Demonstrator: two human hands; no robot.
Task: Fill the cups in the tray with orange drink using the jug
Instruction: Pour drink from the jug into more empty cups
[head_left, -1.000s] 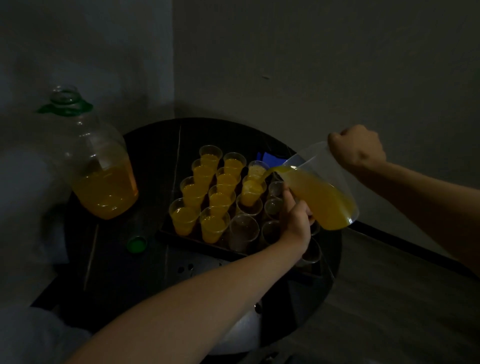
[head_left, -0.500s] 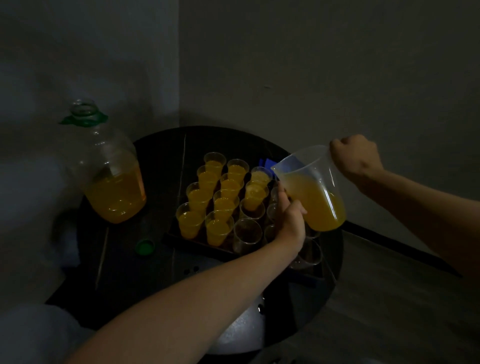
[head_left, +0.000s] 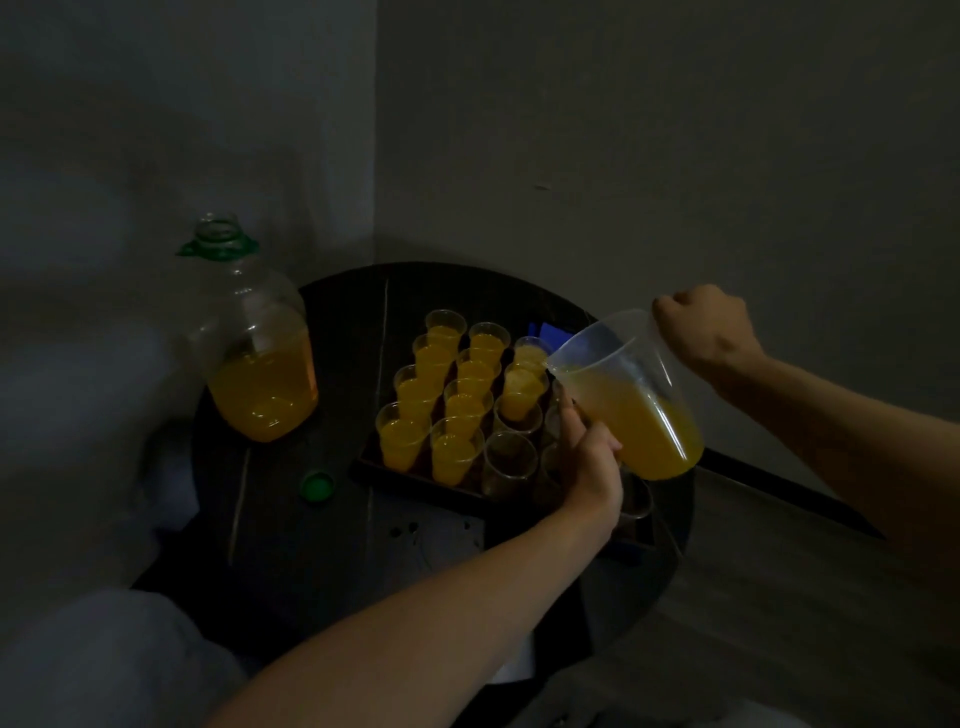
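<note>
1. Far left on the dark round surface (head_left: 291, 525) stands a big clear plastic bottle with a green collar (head_left: 254, 353), uncapped and partly full of orange drink. Its green cap (head_left: 317, 487) lies just beside the tray.
2. The dark rectangular tray (head_left: 410, 479) carries small clear plastic cups. The filled cups (head_left: 452, 452) crowd its left rows, and the empty cups (head_left: 509, 457) stand to their right.
3. My left grip (head_left: 589, 462) is curled low among the empty ones, close against the jug's lower wall. In this dim light I cannot tell whether it holds a cup or only braces the jug.
4. The clear plastic jug (head_left: 628, 400) hangs tilted over the tray's right side, spout toward a far cup, about half full. I expect it to feel heavy and sloshy, with thin walls that flex, so the handle is the place to hold it.
5. My right grip (head_left: 701, 332) is wrapped tight round that handle. The cups look light and easily tipped, so I judge a slow, low pour safest.
</note>
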